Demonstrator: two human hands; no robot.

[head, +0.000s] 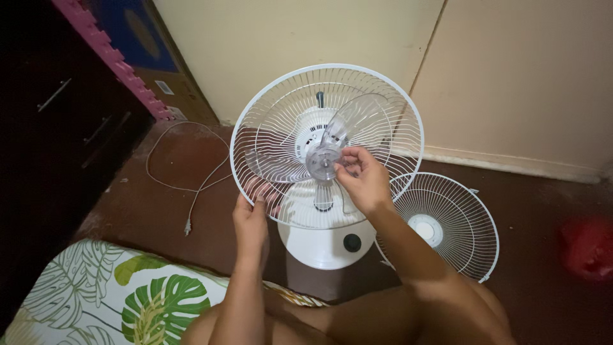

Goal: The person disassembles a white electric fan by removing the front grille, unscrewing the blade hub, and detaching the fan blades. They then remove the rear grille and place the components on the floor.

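Dark floor; left hand (250, 220) clasps the round wire grille (268, 102), right hand (364, 182) pinches the clear plastic blade (322, 160).

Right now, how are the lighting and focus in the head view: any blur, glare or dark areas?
Head view: warm, dim light; the dark cabinet at left is nearly black; the red object at right is blurred; the clear fan blade under the right hand is hard to read against the white rear grille held by the left hand; slight wide-angle bending at edges.
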